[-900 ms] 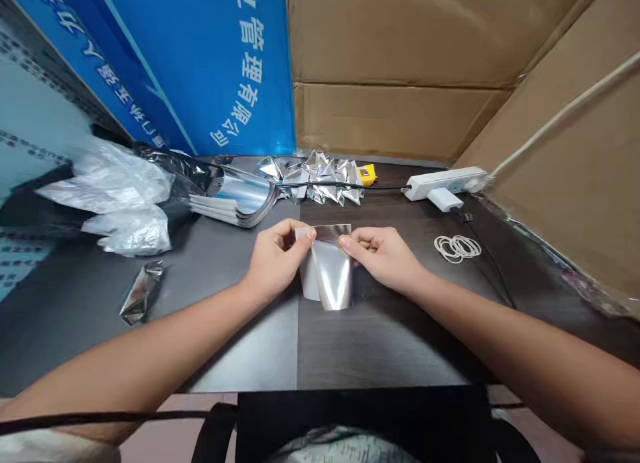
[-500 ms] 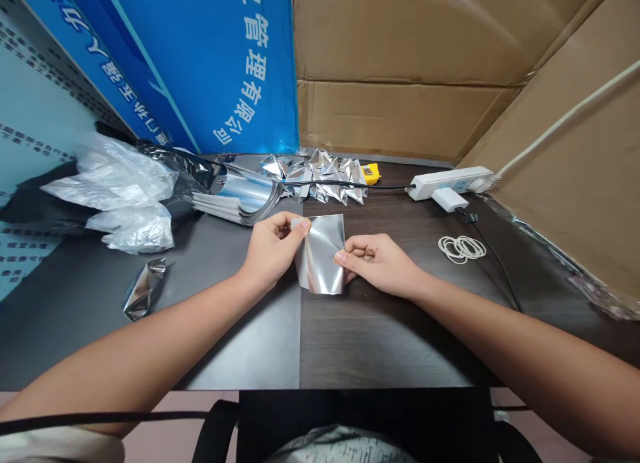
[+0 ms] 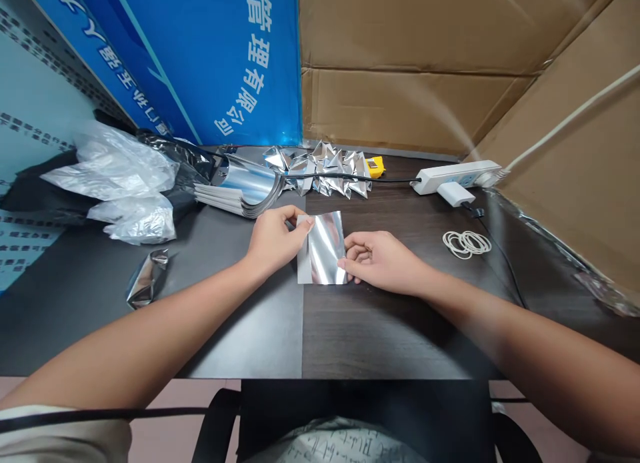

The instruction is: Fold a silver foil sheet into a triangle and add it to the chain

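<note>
One shiny packet [image 3: 147,278] lies left of the left hand's [image 3: 276,239] fingers, beside my forearm, which could knock it on an outward swing. Those fingers are closed in a pinch on the silver sheet [image 3: 326,249], at its upper left; it spans the space between both hands' fingers, and uneven pull could crease it. The right hand's [image 3: 383,259] thumb and curled fingers pinch its lower right edge; I judge too loose a hold there could let it slip.
</note>
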Demonstrator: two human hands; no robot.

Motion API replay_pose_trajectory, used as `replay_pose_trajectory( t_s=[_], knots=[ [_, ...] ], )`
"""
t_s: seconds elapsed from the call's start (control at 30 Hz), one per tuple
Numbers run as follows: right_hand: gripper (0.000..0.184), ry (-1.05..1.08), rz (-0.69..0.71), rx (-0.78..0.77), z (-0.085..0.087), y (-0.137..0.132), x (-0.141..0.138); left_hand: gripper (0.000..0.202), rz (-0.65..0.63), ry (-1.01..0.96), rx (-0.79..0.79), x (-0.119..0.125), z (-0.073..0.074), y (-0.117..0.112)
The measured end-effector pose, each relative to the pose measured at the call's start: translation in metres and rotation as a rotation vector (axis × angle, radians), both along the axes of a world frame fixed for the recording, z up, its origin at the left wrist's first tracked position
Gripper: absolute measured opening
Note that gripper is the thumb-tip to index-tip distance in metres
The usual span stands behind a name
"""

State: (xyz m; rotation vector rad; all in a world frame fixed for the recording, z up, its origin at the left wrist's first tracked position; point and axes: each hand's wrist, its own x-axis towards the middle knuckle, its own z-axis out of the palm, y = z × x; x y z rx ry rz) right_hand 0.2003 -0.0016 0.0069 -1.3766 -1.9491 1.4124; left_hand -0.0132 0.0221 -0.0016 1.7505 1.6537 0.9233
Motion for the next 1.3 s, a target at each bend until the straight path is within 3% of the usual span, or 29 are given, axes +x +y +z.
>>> replay_pose_trajectory(
  t_s=[0.1,0.27,0.33,0.4,0.47,0.53,0.67,0.83,1.0,1.3],
  knots=[
    [0.016,-0.182,0.014,0.118,0.003,-0.003,0.001,0.023,-0.027,0.177,0.051,0.0,0.001,-0.002],
    [0.08,-0.322,0.09,0.195,0.003,-0.006,0.001,0.021,-0.096,0.356,0.07,0.001,-0.001,0.0],
    [0.091,-0.379,0.11,0.216,0.002,-0.008,0.0,0.019,-0.132,0.434,0.091,0.001,-0.003,0.001],
    [0.075,-0.473,0.188,0.287,0.001,-0.01,-0.001,0.018,-0.176,0.53,0.122,0.002,-0.004,0.002],
    [0.047,-0.566,0.277,0.44,-0.001,-0.012,-0.001,0.018,-0.202,0.618,0.135,0.003,-0.004,0.0],
    [0.034,-0.58,0.316,0.608,-0.004,-0.012,0.001,0.022,-0.192,0.671,0.131,0.003,-0.004,-0.002],
    [0.04,-0.454,0.381,0.755,-0.015,-0.01,0.006,0.031,-0.198,0.648,0.171,0.005,-0.001,-0.005],
    [0.051,-0.464,0.427,0.684,-0.018,-0.009,0.008,0.016,-0.576,0.449,0.067,-0.001,0.003,-0.003],
    [0.054,-0.526,0.459,0.643,-0.012,-0.01,0.007,0.042,-0.799,0.315,-0.006,-0.013,0.009,0.007],
    [0.053,-0.529,0.488,0.672,-0.011,-0.01,0.009,0.064,-0.917,0.26,-0.079,-0.023,0.012,0.015]
  ],
)
